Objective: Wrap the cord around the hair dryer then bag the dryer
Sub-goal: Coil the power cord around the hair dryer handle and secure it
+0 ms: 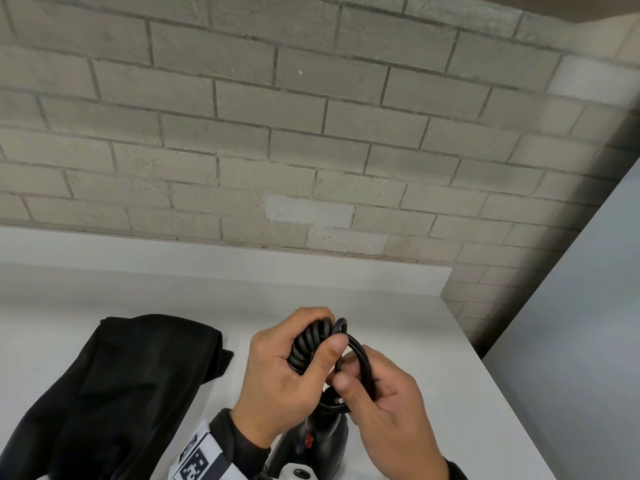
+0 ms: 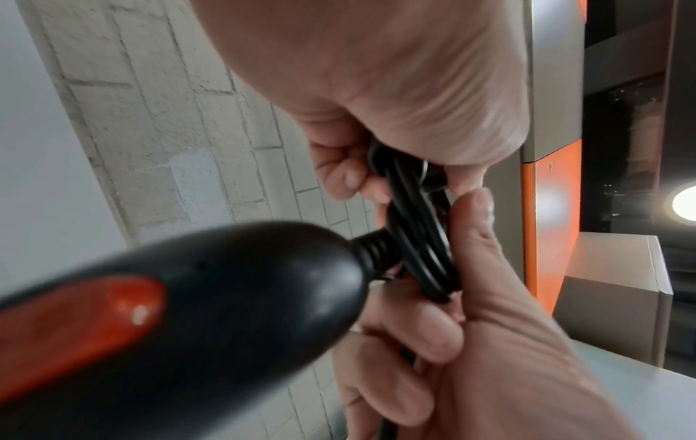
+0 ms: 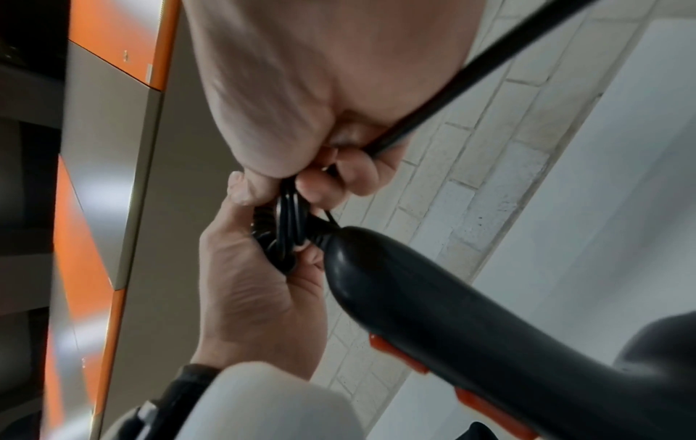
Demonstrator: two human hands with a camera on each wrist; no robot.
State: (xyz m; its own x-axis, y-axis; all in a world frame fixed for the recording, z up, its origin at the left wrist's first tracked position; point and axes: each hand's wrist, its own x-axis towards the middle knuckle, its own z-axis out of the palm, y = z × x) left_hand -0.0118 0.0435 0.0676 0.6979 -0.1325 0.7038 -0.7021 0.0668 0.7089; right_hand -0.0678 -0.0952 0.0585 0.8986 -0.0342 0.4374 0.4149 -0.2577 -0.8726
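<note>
Both the left hand (image 1: 277, 372) and right hand (image 1: 384, 407) gripped the part-coiled cord (image 1: 308, 344) above the dryer (image 1: 311, 445), with the bag (image 1: 114, 386) lying unused.

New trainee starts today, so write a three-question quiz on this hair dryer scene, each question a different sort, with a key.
1. True or false: the black bag already holds the hair dryer.
2. Which hand grips the coiled bundle of cord? A) left hand B) right hand C) neither
3. Fill in: the bag lies on the white ____, to the person's left of the dryer.

Key: 1 false; 2 A; 3 table.
</note>
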